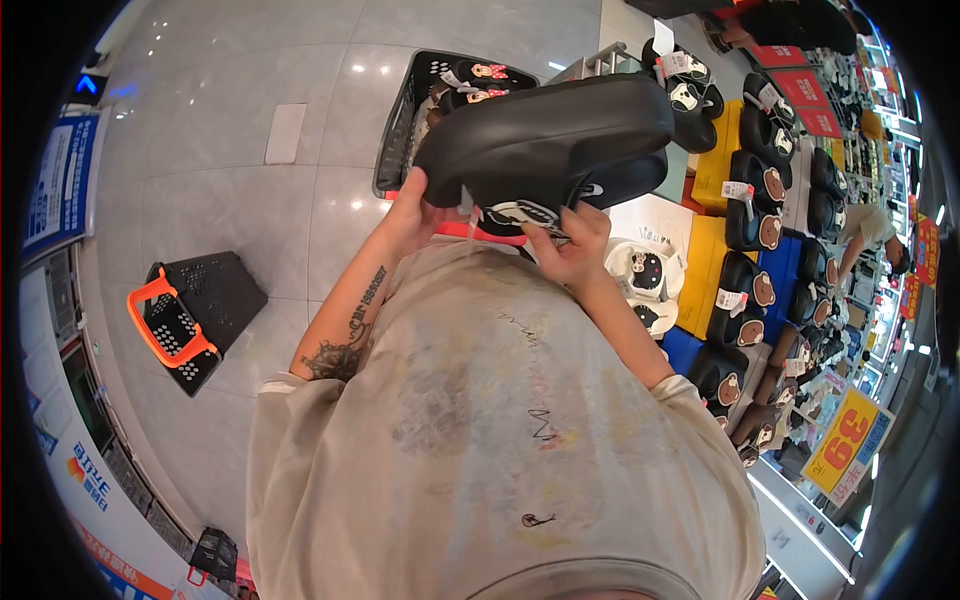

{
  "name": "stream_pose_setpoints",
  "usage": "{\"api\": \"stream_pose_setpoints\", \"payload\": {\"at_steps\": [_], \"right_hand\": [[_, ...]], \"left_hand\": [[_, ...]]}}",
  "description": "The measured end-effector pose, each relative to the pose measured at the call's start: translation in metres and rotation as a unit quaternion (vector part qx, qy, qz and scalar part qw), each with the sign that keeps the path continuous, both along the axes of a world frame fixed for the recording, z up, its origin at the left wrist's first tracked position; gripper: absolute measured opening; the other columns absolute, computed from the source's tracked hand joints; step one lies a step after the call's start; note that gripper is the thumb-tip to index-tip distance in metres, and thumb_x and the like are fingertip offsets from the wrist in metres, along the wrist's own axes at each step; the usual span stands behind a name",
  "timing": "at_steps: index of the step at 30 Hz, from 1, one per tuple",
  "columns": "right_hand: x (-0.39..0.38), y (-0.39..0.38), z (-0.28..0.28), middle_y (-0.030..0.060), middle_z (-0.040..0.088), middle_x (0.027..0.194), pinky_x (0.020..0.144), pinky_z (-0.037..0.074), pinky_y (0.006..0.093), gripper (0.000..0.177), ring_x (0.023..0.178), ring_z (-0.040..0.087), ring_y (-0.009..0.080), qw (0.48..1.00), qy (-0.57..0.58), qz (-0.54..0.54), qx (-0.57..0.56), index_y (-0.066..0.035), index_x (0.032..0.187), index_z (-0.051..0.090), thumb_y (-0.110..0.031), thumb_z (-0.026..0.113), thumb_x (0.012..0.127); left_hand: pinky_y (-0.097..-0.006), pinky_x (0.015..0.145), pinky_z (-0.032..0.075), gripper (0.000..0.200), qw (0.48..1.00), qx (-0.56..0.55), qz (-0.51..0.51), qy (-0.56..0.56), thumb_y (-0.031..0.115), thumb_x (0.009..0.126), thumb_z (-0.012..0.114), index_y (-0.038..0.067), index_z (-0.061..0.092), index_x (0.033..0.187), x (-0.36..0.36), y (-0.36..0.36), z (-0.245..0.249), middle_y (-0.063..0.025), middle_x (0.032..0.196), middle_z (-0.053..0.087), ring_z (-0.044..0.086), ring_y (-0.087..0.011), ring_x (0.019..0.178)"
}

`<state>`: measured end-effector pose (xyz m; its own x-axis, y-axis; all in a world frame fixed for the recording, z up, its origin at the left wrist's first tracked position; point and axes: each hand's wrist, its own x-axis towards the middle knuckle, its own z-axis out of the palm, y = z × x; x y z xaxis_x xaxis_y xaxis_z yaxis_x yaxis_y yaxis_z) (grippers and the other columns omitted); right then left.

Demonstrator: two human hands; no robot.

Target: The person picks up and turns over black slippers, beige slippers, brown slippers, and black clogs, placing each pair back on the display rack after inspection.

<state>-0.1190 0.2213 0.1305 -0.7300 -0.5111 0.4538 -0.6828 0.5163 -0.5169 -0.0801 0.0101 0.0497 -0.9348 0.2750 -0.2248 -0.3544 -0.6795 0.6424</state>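
Slippers [550,130], black, span between left hand [406,215], gripping one end, and right hand [572,245], pinching the near edge beside a white appliqué [520,213].

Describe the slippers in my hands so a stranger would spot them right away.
Find the stained beige T-shirt filling the bottom middle, then look just above it. There the left hand and right hand hold thick black slippers. Unlike the brown-bear slippers lined up at right, these are held up and show a white badge.
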Motion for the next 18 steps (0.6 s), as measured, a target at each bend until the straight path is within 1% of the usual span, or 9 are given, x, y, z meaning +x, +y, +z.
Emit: {"api": "stream_pose_setpoints", "payload": {"at_steps": [2, 4, 5, 7, 8, 10, 11, 13, 18], "right_hand": [[0.004, -0.010, 0.012, 0.0063, 0.050, 0.052, 0.044, 0.038, 0.0305, 0.018, 0.046, 0.049, 0.0200, 0.998, 0.027, 0.005, 0.055, -0.007, 0.077, 0.068, -0.019, 0.073, 0.064], [0.009, -0.020, 0.014, 0.0061, 0.050, 0.053, 0.044, 0.041, 0.0323, 0.023, 0.047, 0.052, 0.0217, 0.990, 0.066, 0.013, 0.128, -0.010, 0.080, 0.070, -0.025, 0.072, 0.063], [0.009, -0.022, 0.010, 0.0061, 0.050, 0.053, 0.044, 0.041, 0.0323, 0.023, 0.047, 0.052, 0.0217, 0.989, 0.067, 0.008, 0.128, -0.010, 0.080, 0.070, -0.025, 0.072, 0.063], [0.014, -0.024, 0.000, 0.0077, 0.052, 0.057, 0.046, 0.044, 0.0325, 0.030, 0.050, 0.054, 0.0222, 0.971, 0.084, 0.031, 0.220, -0.011, 0.087, 0.070, -0.027, 0.072, 0.062], [0.017, -0.024, 0.000, 0.0096, 0.054, 0.060, 0.048, 0.046, 0.0336, 0.032, 0.053, 0.057, 0.0236, 0.956, 0.067, 0.040, 0.284, -0.010, 0.093, 0.069, -0.024, 0.066, 0.065], [0.019, -0.025, -0.005, 0.0106, 0.055, 0.061, 0.050, 0.047, 0.0339, 0.032, 0.055, 0.058, 0.0246, 0.944, 0.068, 0.056, 0.317, -0.009, 0.094, 0.068, -0.022, 0.063, 0.066], [0.020, -0.025, -0.006, 0.0117, 0.057, 0.062, 0.051, 0.048, 0.0341, 0.032, 0.057, 0.059, 0.0256, 0.931, 0.073, 0.074, 0.350, -0.007, 0.095, 0.067, -0.020, 0.060, 0.067], [0.021, -0.026, -0.005, 0.0129, 0.058, 0.064, 0.052, 0.049, 0.0343, 0.033, 0.058, 0.060, 0.0262, 0.924, 0.071, 0.086, 0.366, -0.006, 0.096, 0.067, -0.019, 0.058, 0.067], [0.026, -0.028, 0.001, 0.0155, 0.060, 0.068, 0.054, 0.051, 0.0340, 0.035, 0.062, 0.062, 0.0275, 0.904, 0.063, 0.101, 0.410, -0.003, 0.098, 0.065, -0.018, 0.056, 0.068]], "left_hand": [[-0.0548, 0.101, 0.030, 0.091, 0.999, 0.037, 0.033, -0.021, 0.077, 0.078, 0.032, 0.013, 0.024, 0.142, 0.002, 0.006, -0.007, -0.0092, 0.142, 0.032, 0.033, -0.0288, 0.129], [-0.0551, 0.100, 0.030, 0.088, 0.987, 0.078, 0.077, -0.120, 0.076, 0.080, 0.029, 0.013, 0.024, 0.142, 0.001, 0.012, -0.002, -0.0096, 0.142, 0.032, 0.033, -0.0296, 0.129], [-0.0551, 0.100, 0.030, 0.088, 0.987, 0.078, 0.071, -0.119, 0.076, 0.080, 0.029, 0.013, 0.024, 0.142, -0.001, 0.012, -0.006, -0.0096, 0.142, 0.032, 0.033, -0.0296, 0.129], [-0.0554, 0.099, 0.032, 0.084, 0.977, 0.143, 0.032, -0.158, 0.073, 0.083, 0.026, 0.013, 0.025, 0.141, 0.002, 0.013, -0.011, -0.0104, 0.142, 0.033, 0.035, -0.0303, 0.128], [-0.0554, 0.099, 0.032, 0.084, 0.976, 0.141, 0.028, -0.161, 0.073, 0.083, 0.026, 0.013, 0.025, 0.141, 0.004, 0.014, -0.013, -0.0104, 0.142, 0.033, 0.035, -0.0303, 0.128], [-0.0498, 0.097, 0.038, 0.079, 0.967, 0.126, 0.059, -0.215, 0.071, 0.085, 0.020, 0.013, 0.035, 0.137, 0.001, 0.018, 0.000, -0.0091, 0.137, 0.042, 0.040, -0.0268, 0.125], [-0.0498, 0.097, 0.038, 0.079, 0.967, 0.126, 0.056, -0.215, 0.071, 0.085, 0.020, 0.013, 0.035, 0.137, 0.002, 0.019, -0.012, -0.0091, 0.137, 0.042, 0.040, -0.0268, 0.125], [-0.0498, 0.101, 0.034, 0.079, 0.956, 0.225, 0.039, -0.185, 0.070, 0.086, 0.020, 0.012, 0.034, 0.137, 0.002, 0.021, -0.041, -0.0099, 0.136, 0.042, 0.041, -0.0272, 0.124], [-0.0493, 0.102, 0.033, 0.077, 0.967, 0.179, 0.050, -0.174, 0.069, 0.086, 0.021, 0.013, 0.034, 0.138, 0.004, 0.023, -0.042, -0.0098, 0.137, 0.041, 0.040, -0.0272, 0.125]]}}
